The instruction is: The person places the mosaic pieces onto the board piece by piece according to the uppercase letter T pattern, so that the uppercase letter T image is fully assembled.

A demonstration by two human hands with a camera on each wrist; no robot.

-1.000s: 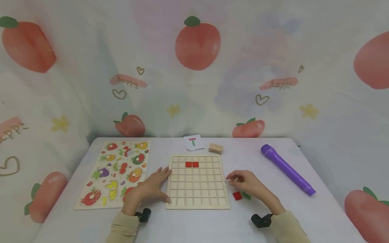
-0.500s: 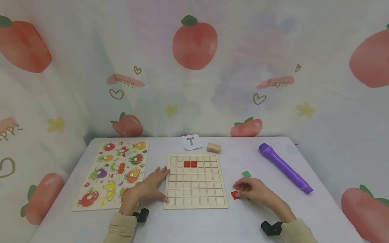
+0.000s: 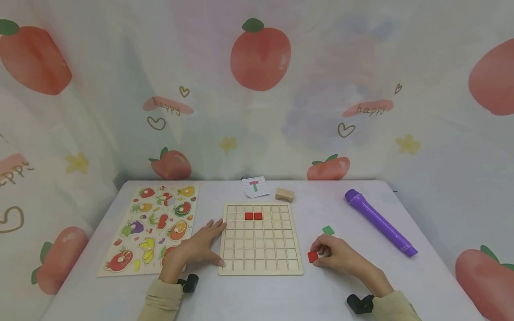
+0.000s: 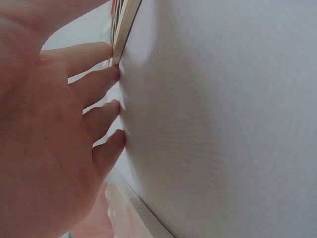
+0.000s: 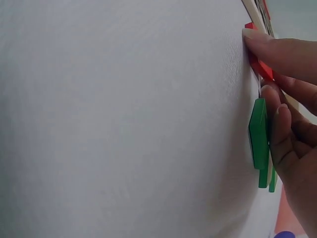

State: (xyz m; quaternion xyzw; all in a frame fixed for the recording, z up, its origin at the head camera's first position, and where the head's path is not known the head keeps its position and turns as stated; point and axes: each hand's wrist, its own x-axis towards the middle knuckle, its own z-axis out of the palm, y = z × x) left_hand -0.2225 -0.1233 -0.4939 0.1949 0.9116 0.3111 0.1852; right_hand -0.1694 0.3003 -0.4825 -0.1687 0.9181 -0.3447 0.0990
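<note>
On the white-covered table (image 3: pixel 273 298), lower right of frame, the right hand (image 3: pixel 338 254) pinches a flat, square red tile (image 3: pixel 312 257), probably light, stiff and best held by opposite edges, the left hand (image 3: pixel 197 248) lying fingers spread.

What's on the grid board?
Two red tiles lie side by side on the board. The left hand hides bits of its edge; anything under there can't be seen.

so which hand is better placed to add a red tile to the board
Probably the right hand: it pinches a red tile right of the board. The left hand holds no tile and touches the board's left edge.
</note>
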